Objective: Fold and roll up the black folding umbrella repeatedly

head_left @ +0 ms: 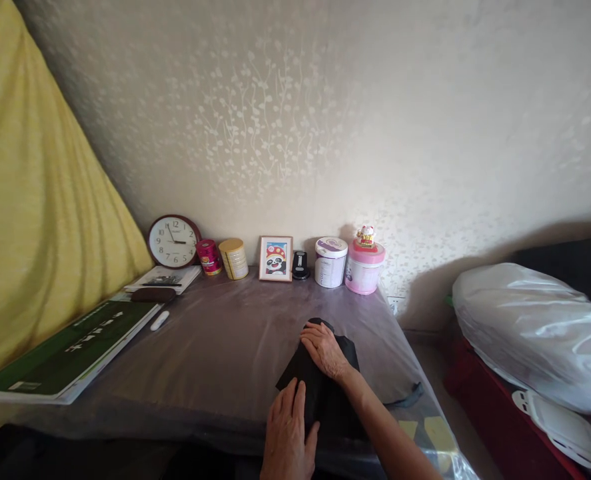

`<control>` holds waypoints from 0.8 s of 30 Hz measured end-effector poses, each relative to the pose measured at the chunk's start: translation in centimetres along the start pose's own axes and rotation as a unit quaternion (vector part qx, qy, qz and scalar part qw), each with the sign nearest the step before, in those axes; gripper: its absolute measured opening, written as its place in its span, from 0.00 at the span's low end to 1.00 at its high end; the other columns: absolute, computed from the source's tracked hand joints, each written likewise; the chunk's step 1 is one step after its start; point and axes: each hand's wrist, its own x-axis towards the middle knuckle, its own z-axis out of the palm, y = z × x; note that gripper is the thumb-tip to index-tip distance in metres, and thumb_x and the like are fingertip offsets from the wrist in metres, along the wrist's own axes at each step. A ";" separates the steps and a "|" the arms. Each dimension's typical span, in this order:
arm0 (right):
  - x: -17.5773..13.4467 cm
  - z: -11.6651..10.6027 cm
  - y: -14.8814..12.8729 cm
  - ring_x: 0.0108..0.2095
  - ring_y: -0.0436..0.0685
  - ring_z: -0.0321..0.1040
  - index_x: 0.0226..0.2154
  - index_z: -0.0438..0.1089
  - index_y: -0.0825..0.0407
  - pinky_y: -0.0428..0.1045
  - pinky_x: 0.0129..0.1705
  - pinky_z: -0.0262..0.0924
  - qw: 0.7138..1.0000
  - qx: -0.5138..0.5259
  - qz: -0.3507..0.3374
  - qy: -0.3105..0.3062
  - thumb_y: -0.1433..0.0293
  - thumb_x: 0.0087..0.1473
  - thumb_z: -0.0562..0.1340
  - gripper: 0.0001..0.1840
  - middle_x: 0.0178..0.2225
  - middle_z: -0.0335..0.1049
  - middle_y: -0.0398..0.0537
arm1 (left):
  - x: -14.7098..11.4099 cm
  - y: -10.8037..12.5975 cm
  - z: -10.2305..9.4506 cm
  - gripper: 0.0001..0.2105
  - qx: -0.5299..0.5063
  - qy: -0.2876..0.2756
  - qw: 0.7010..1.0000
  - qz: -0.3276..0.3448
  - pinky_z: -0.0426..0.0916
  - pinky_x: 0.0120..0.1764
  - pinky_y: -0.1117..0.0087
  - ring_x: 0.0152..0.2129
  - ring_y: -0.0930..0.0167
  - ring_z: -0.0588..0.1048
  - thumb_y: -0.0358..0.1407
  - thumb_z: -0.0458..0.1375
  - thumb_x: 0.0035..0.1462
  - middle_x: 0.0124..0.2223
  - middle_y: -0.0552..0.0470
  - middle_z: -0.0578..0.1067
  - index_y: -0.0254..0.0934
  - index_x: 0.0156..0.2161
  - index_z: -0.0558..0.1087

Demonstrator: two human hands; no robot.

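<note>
A black cloth-like item (316, 387) lies near the table's front edge, its angular edges spread on the plastic cover. My left hand (289, 427) rests at its near left side, fingers stretched out and thumb apart. Farther up, my right hand (325, 350) lies over the far end of the cloth, palm down with fingers extended. The fabric under both palms is hidden. To the right of the cloth, a small dark strap-like piece (408, 397) lies on the table.
Along the wall stand a clock (174, 241), several tins, a framed panda picture (276, 259), a white tub (330, 263) and a pink tub (364, 272) topped by a cat figurine (366, 237). A green book (75, 347) lies left. Beyond the right edge sits a bulging plastic bag (535, 333).
</note>
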 end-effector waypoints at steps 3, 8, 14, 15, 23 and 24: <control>1.2 0.5 1.7 0.54 0.56 0.58 0.39 0.72 0.48 0.60 0.58 0.44 1.000 -0.013 0.019 0.010 0.69 0.60 0.49 0.16 0.43 0.73 0.46 | -0.1 -0.2 -0.2 0.24 -0.014 -0.027 0.999 -0.018 0.65 0.51 0.56 0.52 0.62 0.66 0.35 0.48 0.54 0.56 0.40 0.65 0.33 0.56 0.58; 2.7 0.1 2.7 0.52 0.56 0.61 0.40 0.71 0.50 0.56 0.54 0.53 0.995 -0.050 0.068 0.054 0.70 0.60 0.49 0.16 0.45 0.71 0.50 | 0.0 -0.3 -0.4 0.23 -0.021 -0.048 0.998 -0.030 0.65 0.51 0.56 0.52 0.61 0.66 0.36 0.47 0.55 0.55 0.38 0.64 0.32 0.55 0.59; -0.7 -1.3 -1.7 0.53 0.56 0.60 0.39 0.71 0.49 0.57 0.56 0.48 0.999 0.014 -0.006 0.049 0.66 0.59 0.52 0.13 0.39 0.74 0.48 | -0.1 -0.3 0.0 0.20 -0.034 -0.016 0.999 -0.016 0.67 0.49 0.57 0.51 0.61 0.67 0.34 0.47 0.54 0.54 0.38 0.65 0.33 0.53 0.59; -1.4 -1.2 -2.4 0.53 0.56 0.59 0.37 0.71 0.48 0.58 0.58 0.45 0.999 0.023 -0.016 0.029 0.65 0.58 0.53 0.12 0.39 0.74 0.46 | -0.1 -0.3 0.0 0.20 -0.041 -0.008 0.999 -0.011 0.67 0.50 0.57 0.51 0.62 0.67 0.33 0.47 0.53 0.55 0.38 0.64 0.33 0.53 0.58; 0.5 0.0 0.2 0.54 0.56 0.57 0.40 0.71 0.51 0.58 0.58 0.46 0.996 -0.023 0.070 0.056 0.71 0.59 0.49 0.16 0.46 0.70 0.50 | -0.1 -0.3 0.0 0.22 -0.096 -0.034 0.995 -0.018 0.63 0.54 0.59 0.56 0.66 0.61 0.29 0.45 0.52 0.60 0.40 0.58 0.34 0.54 0.54; 0.7 -0.2 0.9 0.53 0.56 0.59 0.42 0.70 0.52 0.57 0.56 0.49 0.993 -0.031 0.092 0.074 0.72 0.59 0.49 0.16 0.47 0.69 0.52 | -0.1 -0.4 0.0 0.22 -0.098 -0.041 0.994 -0.019 0.63 0.54 0.59 0.56 0.66 0.61 0.29 0.45 0.52 0.60 0.39 0.58 0.33 0.55 0.54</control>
